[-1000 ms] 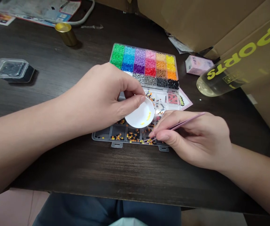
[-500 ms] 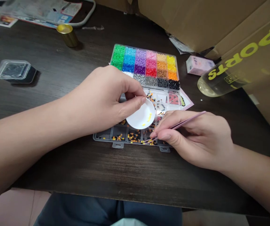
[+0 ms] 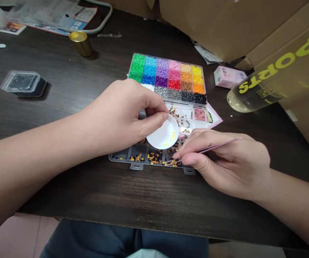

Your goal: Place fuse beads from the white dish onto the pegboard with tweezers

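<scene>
My left hand (image 3: 138, 111) pinches the edge of a small round white dish (image 3: 158, 138) between thumb and fingertips. A few yellow beads (image 3: 173, 136) lie inside the dish near its right side. Below the dish is the clear lid (image 3: 119, 160) of the bead box, its compartments strewn with orange, black and yellow beads (image 3: 155, 156). My right hand (image 3: 224, 161) grips pink tweezers (image 3: 210, 147), whose tips are down among the beads at the lid's front edge. Whether the tips hold a bead is too small to tell. Behind, the box (image 3: 167, 79) is full of beads sorted by colour.
A clear bottle (image 3: 272, 79) with yellow lettering and a small pink box (image 3: 229, 76) are at the right, before cardboard (image 3: 219, 21). On the left are a lidded black tub (image 3: 23, 84) and a gold cup (image 3: 81, 43). A pattern card (image 3: 215, 116) lies partly under the bead box.
The whole view has shifted slightly, with things on the table appearing a little further right and down. Both hands keep their grips, and the tweezer tips stay at the lid's front edge.
</scene>
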A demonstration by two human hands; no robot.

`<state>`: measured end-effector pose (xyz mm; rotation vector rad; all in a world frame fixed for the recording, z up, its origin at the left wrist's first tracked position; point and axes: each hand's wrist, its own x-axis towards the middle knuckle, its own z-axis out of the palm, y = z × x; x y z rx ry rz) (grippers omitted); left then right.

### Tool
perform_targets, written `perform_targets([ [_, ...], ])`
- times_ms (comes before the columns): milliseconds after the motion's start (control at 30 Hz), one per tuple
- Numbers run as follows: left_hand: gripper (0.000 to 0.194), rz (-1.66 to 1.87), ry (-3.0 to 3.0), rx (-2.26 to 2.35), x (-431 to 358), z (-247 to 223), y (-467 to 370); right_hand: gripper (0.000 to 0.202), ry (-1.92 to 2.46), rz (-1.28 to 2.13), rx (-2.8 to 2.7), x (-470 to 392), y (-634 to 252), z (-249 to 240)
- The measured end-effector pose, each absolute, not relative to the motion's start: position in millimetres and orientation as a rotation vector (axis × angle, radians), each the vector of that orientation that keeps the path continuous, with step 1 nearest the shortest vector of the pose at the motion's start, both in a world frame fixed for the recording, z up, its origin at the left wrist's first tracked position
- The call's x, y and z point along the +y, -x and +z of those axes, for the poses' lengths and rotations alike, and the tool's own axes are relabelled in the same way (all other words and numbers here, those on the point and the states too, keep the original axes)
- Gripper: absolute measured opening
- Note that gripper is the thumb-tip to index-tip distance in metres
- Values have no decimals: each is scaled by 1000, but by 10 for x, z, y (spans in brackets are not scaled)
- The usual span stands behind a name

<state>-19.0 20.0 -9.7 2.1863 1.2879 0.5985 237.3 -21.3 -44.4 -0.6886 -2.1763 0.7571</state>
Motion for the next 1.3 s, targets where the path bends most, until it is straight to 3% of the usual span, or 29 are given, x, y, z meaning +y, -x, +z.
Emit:
perform_targets([
  [700,33,564,-2194,1274,203,-87,161,11,744,743,-2211,-220,-2384,-414],
  [967,33,546,-2200,1241,207,-79,149,13,908,548,-1789,-255,-2311,-358],
  [1300,32,591,-2190,1242,221,-114,174,7,683,870,-2143,-202,-2389,-450],
])
